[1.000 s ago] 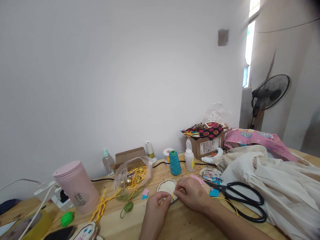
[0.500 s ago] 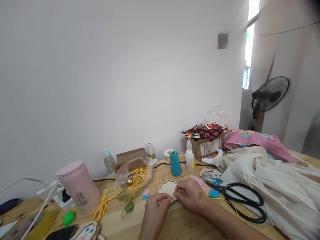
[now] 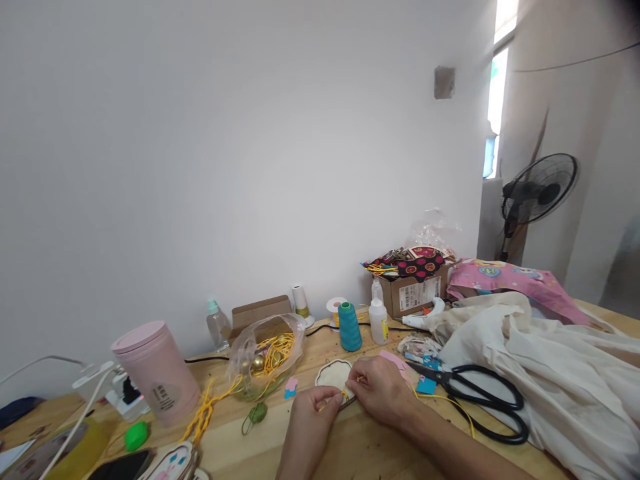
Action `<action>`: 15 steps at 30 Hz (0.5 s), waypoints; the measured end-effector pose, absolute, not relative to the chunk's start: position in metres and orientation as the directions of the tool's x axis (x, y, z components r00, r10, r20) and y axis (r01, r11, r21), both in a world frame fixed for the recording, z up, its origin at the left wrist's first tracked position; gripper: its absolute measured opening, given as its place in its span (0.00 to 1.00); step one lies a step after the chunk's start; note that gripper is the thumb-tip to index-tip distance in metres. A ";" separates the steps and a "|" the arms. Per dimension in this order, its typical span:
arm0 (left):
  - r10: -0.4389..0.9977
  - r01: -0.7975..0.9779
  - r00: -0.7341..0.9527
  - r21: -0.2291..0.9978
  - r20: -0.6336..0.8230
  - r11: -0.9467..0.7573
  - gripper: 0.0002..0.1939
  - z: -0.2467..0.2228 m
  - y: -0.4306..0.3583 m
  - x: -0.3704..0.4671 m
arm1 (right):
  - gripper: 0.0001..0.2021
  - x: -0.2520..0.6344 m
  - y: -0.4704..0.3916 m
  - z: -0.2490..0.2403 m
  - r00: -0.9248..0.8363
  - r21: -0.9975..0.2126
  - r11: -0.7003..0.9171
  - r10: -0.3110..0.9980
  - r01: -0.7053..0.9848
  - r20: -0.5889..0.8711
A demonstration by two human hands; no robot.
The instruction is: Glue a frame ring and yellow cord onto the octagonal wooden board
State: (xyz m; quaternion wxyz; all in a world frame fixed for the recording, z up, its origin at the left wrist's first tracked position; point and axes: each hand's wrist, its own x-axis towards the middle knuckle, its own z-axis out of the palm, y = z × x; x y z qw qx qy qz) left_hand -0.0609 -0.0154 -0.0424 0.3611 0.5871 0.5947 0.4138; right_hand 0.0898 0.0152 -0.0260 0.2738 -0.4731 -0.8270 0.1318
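Note:
My left hand [image 3: 316, 419] is closed in a pinch at the lower edge of a cream, scalloped flat piece [image 3: 333, 373] with a darker rim. A bit of yellow cord [image 3: 345, 394] shows at its fingertips. My right hand [image 3: 379, 389] is also pinched closed on the yellow cord, close beside the left and over the piece's right side. The cord's long end comes out past the right wrist and trails across the table toward the black scissors [image 3: 487, 393]. My fingers hide the lower part of the piece and most of the cord between them.
A teal thread cone [image 3: 349, 328] and a white glue bottle [image 3: 379, 321] stand behind the hands. Pale cloth [image 3: 545, 373] lies right. Left are green yarn [image 3: 257, 413], a plastic bag [image 3: 240, 357] with yellow cord, and a pink canister [image 3: 157, 377]. A full carton [image 3: 413, 297] sits behind.
Both hands keep nearly the same pinch over the scalloped piece. The yellow cord beside the right wrist now shows farther up its length. The whole view has shifted very slightly.

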 end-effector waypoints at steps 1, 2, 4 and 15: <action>0.995 0.405 -0.082 0.914 0.052 -0.014 0.12 -0.043 -0.016 -0.061 | 0.08 0.091 0.015 -0.026 -0.407 -0.489 0.529 0.848 0.693 0.340; 0.993 0.407 -0.109 0.913 0.049 -0.001 0.12 -0.042 -0.016 -0.060 | 0.08 0.092 0.016 -0.025 -0.413 -0.504 0.540 0.841 0.674 0.350; 0.991 0.400 -0.122 0.917 0.049 0.004 0.13 -0.040 -0.017 -0.060 | 0.07 0.093 0.016 -0.024 -0.424 -0.534 0.556 0.831 0.637 0.360; 0.995 0.431 -0.073 0.902 0.068 -0.030 0.12 -0.039 -0.017 -0.060 | 0.08 0.094 0.014 -0.019 -0.431 -0.592 0.544 0.837 0.595 0.337</action>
